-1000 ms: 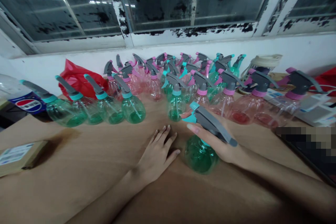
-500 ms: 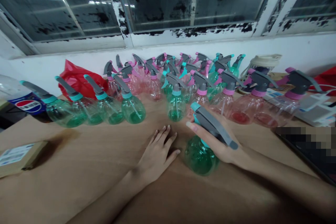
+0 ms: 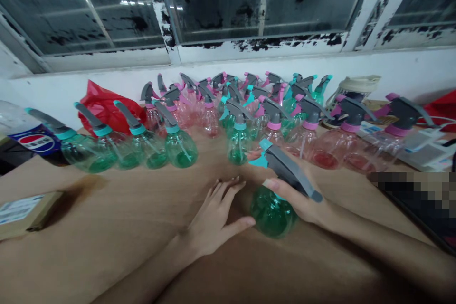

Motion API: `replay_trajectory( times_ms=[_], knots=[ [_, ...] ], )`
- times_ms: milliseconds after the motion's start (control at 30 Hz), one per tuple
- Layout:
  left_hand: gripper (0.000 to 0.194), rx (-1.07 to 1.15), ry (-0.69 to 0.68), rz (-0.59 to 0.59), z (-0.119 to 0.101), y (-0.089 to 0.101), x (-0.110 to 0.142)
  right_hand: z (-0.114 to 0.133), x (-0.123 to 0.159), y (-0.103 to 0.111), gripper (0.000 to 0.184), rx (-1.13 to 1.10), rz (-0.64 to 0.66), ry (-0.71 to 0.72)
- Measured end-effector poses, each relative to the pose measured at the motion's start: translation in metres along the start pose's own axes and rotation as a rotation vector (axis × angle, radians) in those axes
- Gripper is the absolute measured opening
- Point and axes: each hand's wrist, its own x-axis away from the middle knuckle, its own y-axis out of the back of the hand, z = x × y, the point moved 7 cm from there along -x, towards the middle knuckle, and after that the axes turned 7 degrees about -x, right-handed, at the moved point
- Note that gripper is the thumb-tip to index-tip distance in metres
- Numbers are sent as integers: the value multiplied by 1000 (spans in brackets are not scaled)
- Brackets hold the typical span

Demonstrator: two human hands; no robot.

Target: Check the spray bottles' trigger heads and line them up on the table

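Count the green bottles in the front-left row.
4. Leftmost bottle by the cola bottle; second bottle and third bottle before the red bag; rightmost bottle beside them. None there looks hidden. The held bottle in the right hand isn't counted.

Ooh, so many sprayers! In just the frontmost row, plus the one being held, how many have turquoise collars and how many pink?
Turquoise-collared bottles in the row: 5
Pink-collared bottles in the row: 4
Turquoise-collared bottle in the right hand: 1
Total: 10
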Motion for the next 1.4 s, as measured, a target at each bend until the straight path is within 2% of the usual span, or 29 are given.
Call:
replay_trajectory(
  times_ms=[100, 167, 300, 467, 667, 833, 933, 1067, 1233, 1400],
  knots=[
    [85, 106, -26, -36, -12, 3, 3, -2, 0, -5, 28, -7, -16, 15],
    [92, 147, -1, -73, -16, 3, 3, -3, -2, -13, 29, -12, -26, 25],
    [85, 213, 96, -201, -8, 7, 2, -3, -18, -35, 30, 12, -69, 55],
    [82, 165, 157, -308, 18, 20, -3, -13, -46, -58, 31, 86, -118, 21],
    [77, 180, 257, -414, 55, 34, -9, -25, -51, -66, 35, 349, -69, -21],
    [81, 130, 257, -464, 65, 40, -5, -27, -58, -71, 36, 635, -10, 33],
    [75, 122, 297, -561, 67, 42, 0, -30, -70, -77, 35, 701, -14, 20],
    [67, 153, 418, -680, 77, 41, 8, -37, -86, -84, 38, 704, -53, -48],
    [59, 183, 476, -668, 83, 37, 9, -45, -101, -91, 37, 666, -36, -81],
    [54, 176, 456, -608, 81, 32, 7, -53, -112, -91, 37, 622, -29, -85]
  ],
)
